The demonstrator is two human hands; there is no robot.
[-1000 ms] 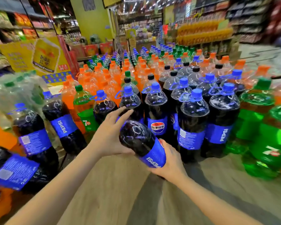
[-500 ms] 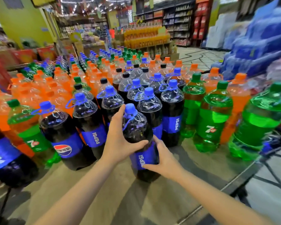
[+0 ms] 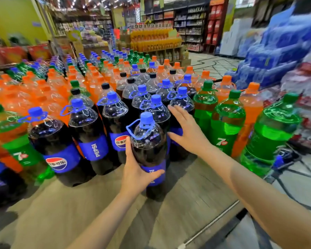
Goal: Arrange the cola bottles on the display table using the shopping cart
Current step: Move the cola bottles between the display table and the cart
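A large cola bottle [image 3: 148, 141] with a blue cap and blue label stands upright on the wooden display table [image 3: 101, 212], in front of a row of similar cola bottles [image 3: 90, 133]. My left hand [image 3: 136, 171] is wrapped around its lower body at the label. My right hand [image 3: 185, 130] is off this bottle, fingers spread, reaching to the cola bottle [image 3: 182, 108] behind it on the right; contact is unclear. No shopping cart can be made out.
Green soda bottles [image 3: 226, 121] stand in a row to the right and orange ones [image 3: 48, 97] fill the left and back. The table's metal-trimmed edge [image 3: 210, 225] runs at lower right, with tiled floor beyond. Wrapped blue packs [image 3: 280, 45] are stacked at far right.
The cola bottle went from tilted in both hands to upright on the table. My right hand has let go and moved up and right; my left hand slid down to the label.
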